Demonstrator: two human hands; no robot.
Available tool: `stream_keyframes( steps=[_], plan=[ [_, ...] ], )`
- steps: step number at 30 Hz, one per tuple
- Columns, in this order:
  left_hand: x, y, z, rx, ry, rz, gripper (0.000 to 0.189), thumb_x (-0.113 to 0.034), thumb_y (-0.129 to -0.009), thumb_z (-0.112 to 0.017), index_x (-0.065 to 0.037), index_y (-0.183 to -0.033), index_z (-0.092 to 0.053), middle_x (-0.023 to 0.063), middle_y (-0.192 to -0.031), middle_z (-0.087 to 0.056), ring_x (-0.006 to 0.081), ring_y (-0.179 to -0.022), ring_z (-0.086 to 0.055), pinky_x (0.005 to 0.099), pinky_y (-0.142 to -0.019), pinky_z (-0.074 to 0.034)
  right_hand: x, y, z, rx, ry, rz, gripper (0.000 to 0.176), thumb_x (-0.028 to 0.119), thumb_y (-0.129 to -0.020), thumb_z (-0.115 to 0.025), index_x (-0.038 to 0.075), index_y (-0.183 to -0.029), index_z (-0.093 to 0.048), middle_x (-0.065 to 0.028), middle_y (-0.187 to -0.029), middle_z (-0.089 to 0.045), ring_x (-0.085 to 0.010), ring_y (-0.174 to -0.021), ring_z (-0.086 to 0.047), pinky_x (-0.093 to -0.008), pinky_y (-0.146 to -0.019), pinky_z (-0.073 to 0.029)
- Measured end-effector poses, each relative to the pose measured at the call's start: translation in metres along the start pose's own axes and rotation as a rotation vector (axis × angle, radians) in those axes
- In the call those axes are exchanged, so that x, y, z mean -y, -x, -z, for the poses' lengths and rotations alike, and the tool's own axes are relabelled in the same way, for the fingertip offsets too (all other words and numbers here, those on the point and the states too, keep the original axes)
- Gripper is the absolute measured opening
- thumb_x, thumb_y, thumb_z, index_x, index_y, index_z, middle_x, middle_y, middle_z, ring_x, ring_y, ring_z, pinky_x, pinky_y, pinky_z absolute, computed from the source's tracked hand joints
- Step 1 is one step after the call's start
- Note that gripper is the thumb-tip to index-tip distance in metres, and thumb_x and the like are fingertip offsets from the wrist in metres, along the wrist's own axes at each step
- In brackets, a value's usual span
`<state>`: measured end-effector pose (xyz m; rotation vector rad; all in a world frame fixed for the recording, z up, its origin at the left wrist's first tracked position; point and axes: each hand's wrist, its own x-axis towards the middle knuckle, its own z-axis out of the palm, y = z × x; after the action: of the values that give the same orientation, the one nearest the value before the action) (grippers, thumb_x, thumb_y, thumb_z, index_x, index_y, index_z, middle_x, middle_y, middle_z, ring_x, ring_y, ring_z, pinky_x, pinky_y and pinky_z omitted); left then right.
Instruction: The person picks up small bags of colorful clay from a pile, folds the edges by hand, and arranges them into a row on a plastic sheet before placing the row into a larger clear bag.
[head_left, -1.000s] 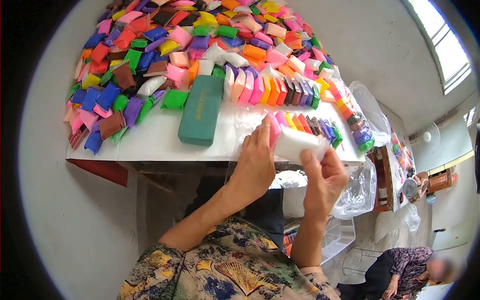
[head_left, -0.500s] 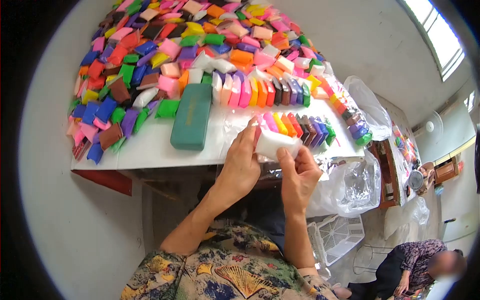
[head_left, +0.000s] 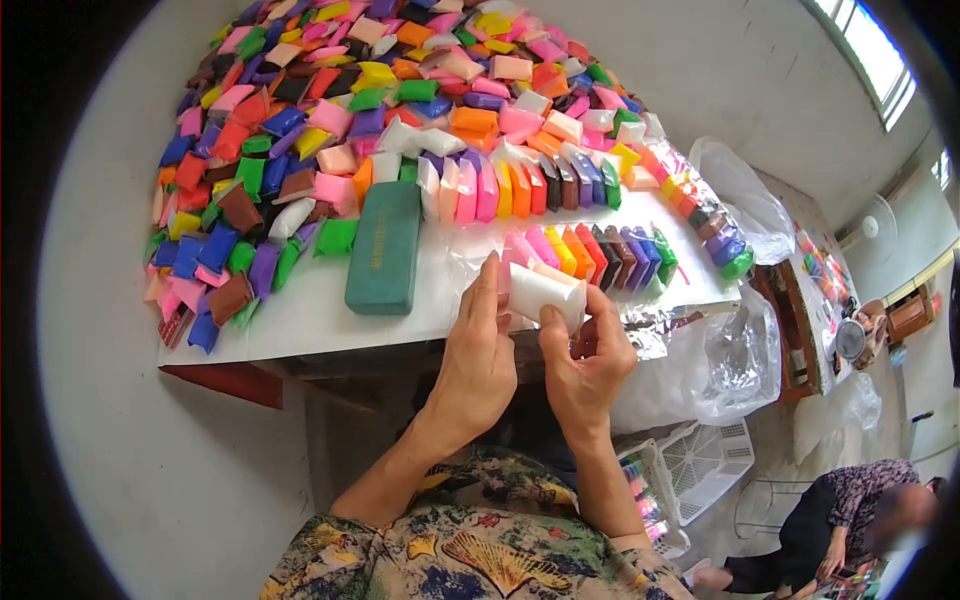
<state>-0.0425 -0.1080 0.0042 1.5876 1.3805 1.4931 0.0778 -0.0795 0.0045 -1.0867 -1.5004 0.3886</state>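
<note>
A soft white packet (head_left: 545, 297) lies in my right hand (head_left: 590, 365), thumb on its near face and fingers curled behind its right end. My left hand (head_left: 480, 350) is held upright at the packet's left end, its fingers stretched out and touching or almost touching the packet and clear film. Just beyond my hands, a row of coloured packets (head_left: 600, 255) stands on edge in a clear plastic bag (head_left: 470, 250), running from pink through yellow, red and black to green. A second upright row (head_left: 520, 188) stands behind it.
A green oblong case (head_left: 384, 250) lies left of the rows. Loose coloured packets (head_left: 300, 130) are heaped across the white table (head_left: 290, 320). A filled bag (head_left: 705, 215) lies at right, with plastic bags (head_left: 700, 370) hanging below. White crates (head_left: 705, 465) and a seated person (head_left: 845, 520) are lower right.
The white packet has shifted slightly left and down, with my right hand moving along with it. My left fingers look straighter. The whole view has tilted a little.
</note>
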Motion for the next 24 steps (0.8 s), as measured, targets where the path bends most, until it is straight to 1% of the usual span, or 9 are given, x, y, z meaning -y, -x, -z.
stream_keyframes(
  steps=[1, 4, 7, 10, 13, 16, 19, 22, 24],
  plan=[
    [0.000, 0.001, 0.001, 0.015, 0.041, 0.017, 0.062, 0.010, -0.087, -0.039, 0.012, -0.148, -0.024, 0.0328, -0.136, -0.042, 0.0431, -0.121, -0.051, 0.0425, -0.100, -0.045, 0.001, 0.001, 0.000, 0.007, 0.044, 0.027, 0.037, 0.009, -0.077, -0.077, -0.004, -0.109, -0.064, -0.0120, -0.083, -0.065, -0.0155, -0.055, -0.056, -0.0284, -0.052, -0.047],
    [-0.002, 0.002, 0.003, 0.046, 0.008, 0.027, 0.064, 0.009, -0.087, -0.039, 0.011, -0.149, -0.021, 0.0330, -0.136, -0.042, 0.0427, -0.121, -0.051, 0.0430, -0.102, -0.044, -0.002, 0.003, -0.005, -0.024, 0.137, 0.232, 0.042, 0.009, -0.075, -0.078, -0.004, -0.111, -0.063, -0.0163, -0.086, -0.067, -0.0274, -0.066, -0.066, -0.0350, -0.059, -0.054],
    [-0.007, 0.004, 0.003, 0.021, -0.099, 0.036, 0.062, 0.007, -0.093, -0.041, 0.006, -0.152, -0.022, 0.0258, -0.129, -0.053, 0.0316, -0.113, -0.059, 0.0387, -0.099, -0.047, -0.005, 0.002, -0.009, -0.070, 0.176, 0.351, 0.039, 0.007, -0.075, -0.078, -0.004, -0.110, -0.064, -0.0115, -0.085, -0.066, -0.0130, -0.048, -0.048, -0.0275, -0.045, -0.041],
    [-0.021, 0.009, 0.005, 0.061, -0.163, 0.022, 0.066, 0.001, -0.091, -0.048, 0.016, -0.147, -0.017, 0.0376, -0.137, -0.039, 0.0475, -0.126, -0.046, 0.0464, -0.106, -0.040, -0.005, 0.002, -0.009, -0.062, 0.205, 0.357, 0.041, 0.007, -0.075, -0.078, -0.005, -0.111, -0.063, -0.0121, -0.085, -0.067, -0.0137, -0.049, -0.049, -0.0278, -0.045, -0.042],
    [-0.028, 0.017, 0.008, 0.071, -0.294, 0.045, 0.067, -0.001, -0.092, -0.051, 0.018, -0.146, -0.017, 0.0404, -0.137, -0.037, 0.0517, -0.127, -0.043, 0.0487, -0.108, -0.038, -0.002, 0.002, -0.012, -0.042, 0.202, 0.359, 0.042, 0.008, -0.074, -0.079, -0.004, -0.111, -0.063, -0.0143, -0.088, -0.068, -0.0197, -0.055, -0.059, -0.0307, -0.050, -0.048],
    [-0.026, 0.023, 0.008, -0.009, -0.449, -0.086, 0.065, 0.001, -0.090, -0.050, 0.018, -0.146, -0.020, 0.0410, -0.138, -0.036, 0.0536, -0.127, -0.042, 0.0495, -0.109, -0.037, 0.003, -0.002, -0.016, -0.007, 0.178, 0.446, 0.043, 0.008, -0.074, -0.080, -0.003, -0.112, -0.063, -0.0168, -0.091, -0.069, -0.0282, -0.067, -0.067, -0.0359, -0.059, -0.053],
    [-0.021, 0.026, 0.012, 0.008, -0.584, -0.117, 0.064, 0.004, -0.089, -0.050, 0.018, -0.145, -0.024, 0.0408, -0.138, -0.036, 0.0537, -0.128, -0.042, 0.0496, -0.110, -0.037, 0.004, -0.001, -0.022, 0.051, 0.200, 0.402, 0.044, 0.010, -0.074, -0.081, -0.002, -0.112, -0.063, -0.0183, -0.094, -0.069, -0.0333, -0.079, -0.069, -0.0396, -0.066, -0.056],
    [-0.023, 0.028, 0.011, 0.016, -0.550, -0.095, 0.061, 0.004, -0.088, -0.051, 0.017, -0.143, -0.029, 0.0401, -0.137, -0.038, 0.0536, -0.129, -0.042, 0.0501, -0.110, -0.037, -0.003, 0.001, -0.034, 0.008, 0.222, 0.392, 0.045, 0.011, -0.074, -0.081, 0.000, -0.114, -0.062, -0.0177, -0.100, -0.068, -0.0323, -0.081, -0.069, -0.0386, -0.065, -0.055],
    [-0.018, 0.029, 0.012, -0.001, -0.539, -0.146, 0.059, 0.003, -0.087, -0.054, 0.016, -0.141, -0.034, 0.0373, -0.137, -0.040, 0.0516, -0.126, -0.045, 0.0493, -0.107, -0.040, 0.001, 0.006, -0.036, -0.005, 0.277, 0.347, 0.045, 0.012, -0.075, -0.080, 0.001, -0.115, -0.062, -0.0167, -0.102, -0.066, -0.0324, -0.080, -0.068, -0.0385, -0.063, -0.055]
  ],
)
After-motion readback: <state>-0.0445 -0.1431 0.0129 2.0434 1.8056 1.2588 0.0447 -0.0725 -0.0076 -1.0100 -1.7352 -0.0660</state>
